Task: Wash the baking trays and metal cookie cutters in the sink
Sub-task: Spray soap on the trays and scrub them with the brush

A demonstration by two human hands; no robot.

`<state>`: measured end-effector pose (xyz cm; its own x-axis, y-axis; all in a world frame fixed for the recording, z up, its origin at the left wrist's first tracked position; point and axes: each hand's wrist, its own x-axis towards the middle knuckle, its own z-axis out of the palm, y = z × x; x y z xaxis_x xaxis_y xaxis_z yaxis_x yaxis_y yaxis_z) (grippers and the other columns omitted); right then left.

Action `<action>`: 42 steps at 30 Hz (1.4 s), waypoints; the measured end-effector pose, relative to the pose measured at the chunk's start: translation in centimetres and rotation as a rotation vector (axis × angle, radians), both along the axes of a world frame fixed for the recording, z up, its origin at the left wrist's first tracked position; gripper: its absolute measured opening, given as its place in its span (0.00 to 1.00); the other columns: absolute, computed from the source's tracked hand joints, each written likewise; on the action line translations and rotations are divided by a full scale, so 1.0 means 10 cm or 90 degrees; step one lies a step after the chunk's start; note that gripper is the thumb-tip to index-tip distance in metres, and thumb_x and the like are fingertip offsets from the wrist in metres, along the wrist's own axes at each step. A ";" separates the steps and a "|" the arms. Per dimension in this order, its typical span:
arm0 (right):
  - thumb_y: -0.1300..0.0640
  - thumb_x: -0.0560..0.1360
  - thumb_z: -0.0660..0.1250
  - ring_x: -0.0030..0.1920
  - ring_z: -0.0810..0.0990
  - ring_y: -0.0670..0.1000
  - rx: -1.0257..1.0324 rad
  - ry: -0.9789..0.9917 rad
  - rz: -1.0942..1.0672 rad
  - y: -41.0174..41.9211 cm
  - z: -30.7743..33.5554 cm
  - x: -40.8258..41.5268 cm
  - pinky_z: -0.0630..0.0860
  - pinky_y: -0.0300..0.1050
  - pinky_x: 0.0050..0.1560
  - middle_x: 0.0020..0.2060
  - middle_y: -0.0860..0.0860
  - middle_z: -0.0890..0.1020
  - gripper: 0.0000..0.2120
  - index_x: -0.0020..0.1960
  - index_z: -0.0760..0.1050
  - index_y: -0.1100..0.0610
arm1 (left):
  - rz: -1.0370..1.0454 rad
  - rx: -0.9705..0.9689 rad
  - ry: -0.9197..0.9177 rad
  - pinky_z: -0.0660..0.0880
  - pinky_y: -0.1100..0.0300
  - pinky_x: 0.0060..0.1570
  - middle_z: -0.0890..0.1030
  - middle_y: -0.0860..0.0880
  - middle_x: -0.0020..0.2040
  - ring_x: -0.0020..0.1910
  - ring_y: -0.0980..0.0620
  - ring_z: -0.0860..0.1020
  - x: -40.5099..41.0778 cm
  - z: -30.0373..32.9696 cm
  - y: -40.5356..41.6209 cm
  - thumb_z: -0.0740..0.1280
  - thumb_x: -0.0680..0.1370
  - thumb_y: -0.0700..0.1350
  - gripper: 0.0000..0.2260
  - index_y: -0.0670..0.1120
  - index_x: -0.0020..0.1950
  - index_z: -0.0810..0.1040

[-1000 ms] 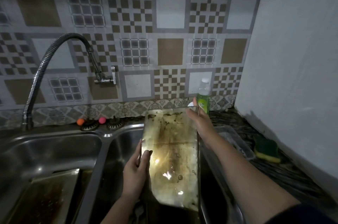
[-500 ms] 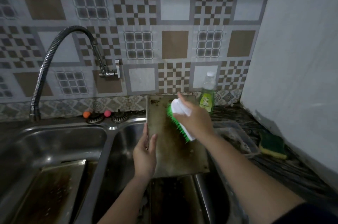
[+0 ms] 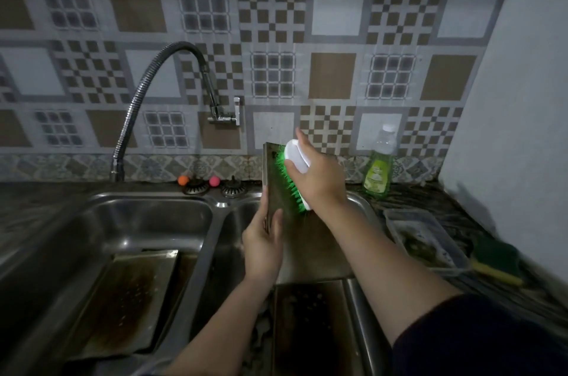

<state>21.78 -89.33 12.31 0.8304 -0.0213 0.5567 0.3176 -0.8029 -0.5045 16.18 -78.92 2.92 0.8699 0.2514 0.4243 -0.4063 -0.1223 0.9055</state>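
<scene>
Two hands engaged over right sink basin (image 3: 362,200): left hand (image 3: 262,248) gripping left edge of upright baking tray (image 3: 307,248), thumb across its face; right hand (image 3: 319,180) wrapped around white-backed scrub brush (image 3: 292,182), green bristles pressed to tray's upper face. Tray held steeply tilted, lower edge near a second tray (image 3: 307,323) lying in same basin; third tray (image 3: 123,292) flat in left basin. Cookie cutters not identifiable. Risks judged: one-sided grip on thin, wet metal sheet likely to pivot or slip under brush pressure, dropping onto tray below; sharp rolled edge against palm; spatter from stiff bristles. Materials: trays flat, rectangular, dull steel with brown baked-on staining; basins brushed stainless, smooth. Near tabletop's right back corner: translucent plastic soap bottle (image 3: 378,166) with green liquid.
</scene>
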 end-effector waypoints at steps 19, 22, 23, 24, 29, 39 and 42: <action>0.44 0.78 0.62 0.44 0.80 0.47 0.002 0.166 0.029 0.03 -0.40 -0.24 0.76 0.35 0.39 0.53 0.49 0.81 0.32 0.77 0.50 0.41 | 0.119 -0.020 -0.022 0.70 0.60 0.65 0.78 0.54 0.63 0.62 0.56 0.77 -0.08 -0.05 0.51 0.61 0.81 0.41 0.23 0.53 0.75 0.63; 0.45 0.78 0.62 0.51 0.81 0.49 0.031 0.200 0.045 0.06 -0.80 -0.61 0.72 0.36 0.44 0.57 0.49 0.81 0.32 0.76 0.50 0.38 | 0.153 0.012 -0.007 0.69 0.60 0.66 0.77 0.54 0.65 0.64 0.57 0.76 -0.06 -0.08 0.77 0.62 0.80 0.40 0.24 0.54 0.75 0.63; 0.45 0.78 0.62 0.53 0.81 0.51 0.059 0.203 0.026 0.06 -0.84 -0.63 0.73 0.39 0.45 0.59 0.50 0.80 0.32 0.76 0.49 0.38 | 0.154 0.013 0.003 0.70 0.62 0.65 0.79 0.56 0.62 0.61 0.59 0.77 -0.06 -0.08 0.81 0.62 0.80 0.41 0.24 0.54 0.75 0.63; 0.46 0.79 0.63 0.51 0.81 0.52 0.083 0.203 0.006 0.07 -0.83 -0.62 0.74 0.40 0.42 0.60 0.50 0.80 0.32 0.76 0.48 0.38 | 0.158 0.018 0.011 0.71 0.66 0.61 0.80 0.62 0.56 0.54 0.62 0.79 -0.07 -0.07 0.84 0.63 0.80 0.41 0.24 0.54 0.75 0.63; 0.42 0.78 0.60 0.53 0.79 0.52 0.090 0.181 -0.038 0.27 -0.43 -0.51 0.75 0.44 0.43 0.63 0.52 0.76 0.28 0.75 0.55 0.38 | 0.162 0.105 0.021 0.71 0.72 0.47 0.76 0.67 0.48 0.47 0.65 0.77 -0.21 0.10 0.96 0.63 0.80 0.44 0.25 0.58 0.75 0.61; 0.27 0.71 0.58 0.69 0.69 0.62 0.228 0.161 -0.136 1.29 0.47 -0.76 0.70 0.51 0.58 0.75 0.58 0.57 0.44 0.77 0.40 0.40 | 0.158 0.537 -0.263 0.67 0.62 0.20 0.84 0.54 0.44 0.26 0.51 0.79 -0.35 0.29 1.38 0.62 0.78 0.50 0.25 0.58 0.75 0.61; 0.39 0.78 0.59 0.61 0.75 0.62 0.282 0.133 -0.208 1.37 0.62 -0.75 0.67 0.46 0.48 0.75 0.61 0.55 0.38 0.77 0.38 0.41 | 0.163 0.592 -0.309 0.67 0.61 0.16 0.84 0.57 0.46 0.24 0.51 0.77 -0.35 0.29 1.54 0.64 0.77 0.50 0.26 0.58 0.74 0.60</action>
<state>14.32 -75.62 18.49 0.8330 -0.4876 0.2615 -0.0535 -0.5414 -0.8391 12.67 -63.53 5.86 0.5252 -0.1957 0.8282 -0.5609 -0.8115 0.1639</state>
